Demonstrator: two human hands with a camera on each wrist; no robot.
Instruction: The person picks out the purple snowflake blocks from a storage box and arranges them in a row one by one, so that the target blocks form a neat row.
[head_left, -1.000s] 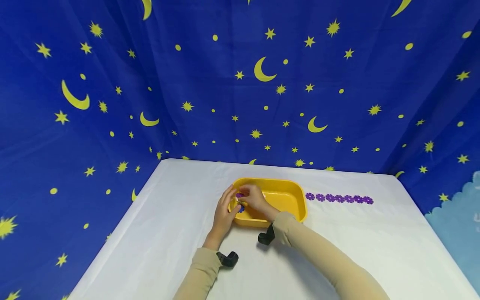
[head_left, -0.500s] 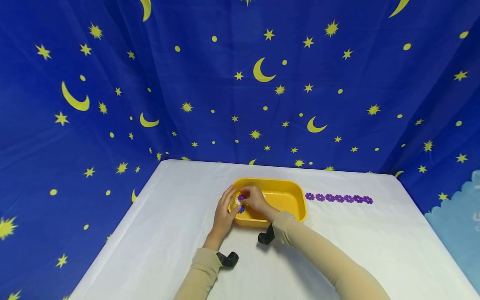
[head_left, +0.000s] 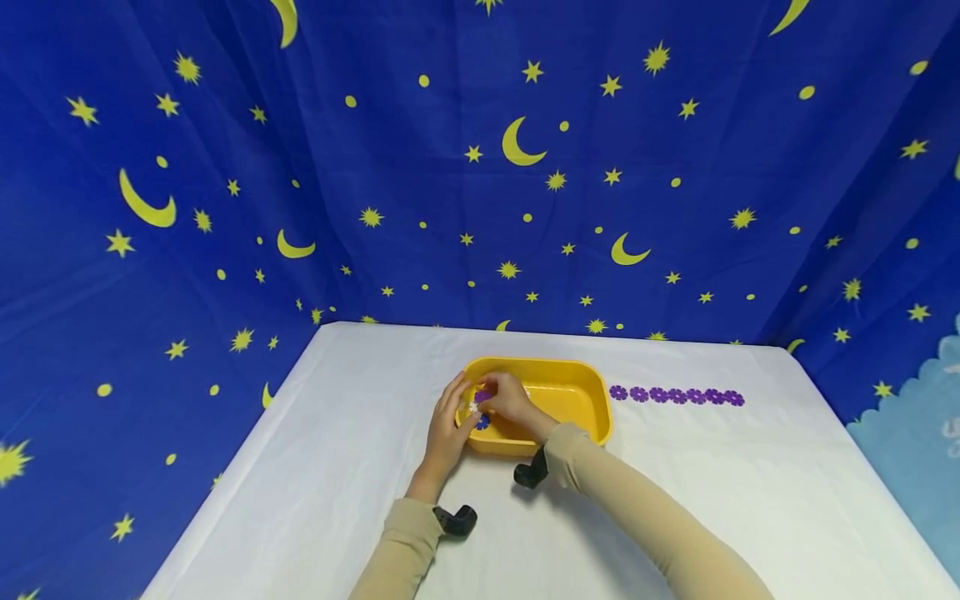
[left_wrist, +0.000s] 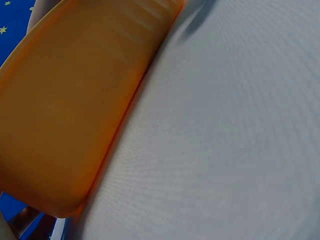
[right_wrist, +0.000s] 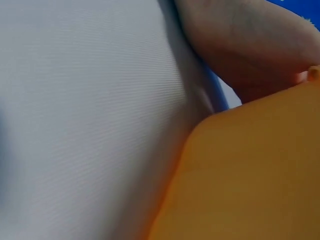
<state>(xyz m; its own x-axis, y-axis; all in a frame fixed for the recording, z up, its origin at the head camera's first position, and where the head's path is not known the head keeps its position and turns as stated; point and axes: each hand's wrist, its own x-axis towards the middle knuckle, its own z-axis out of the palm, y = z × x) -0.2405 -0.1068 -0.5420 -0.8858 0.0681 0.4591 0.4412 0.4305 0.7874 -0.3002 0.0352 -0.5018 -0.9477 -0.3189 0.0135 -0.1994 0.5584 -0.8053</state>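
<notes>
A yellow tray [head_left: 566, 367] holds small flower-shaped discs at its left end. My right hand [head_left: 510, 398] reaches over the front rim, its thumb and fingertips pinching a purple flower-shaped disc [head_left: 482, 397]. White disc [head_left: 473, 407] and blue disc [head_left: 482, 422] lie just beside the fingertips. My left hand [head_left: 444, 429] rests at the tray's left end, fingers extended along the rim and thumb over the edge near the blue disc. In the right wrist view, the left hand [right_wrist: 240, 40] stands against the tray's corner. The wrist views hide the discs behind the tray wall.
A row of several purple flower-shaped discs [head_left: 677, 396] runs rightward from the tray across the white-covered table [head_left: 720, 475]. A blue curtain [head_left: 420, 167] with yellow stars and moons encloses the table's back and sides.
The right fingertips have shifted slightly around the purple disc, and more of it shows between them. The left hand stays at the tray's end. The head view has tilted a little.
</notes>
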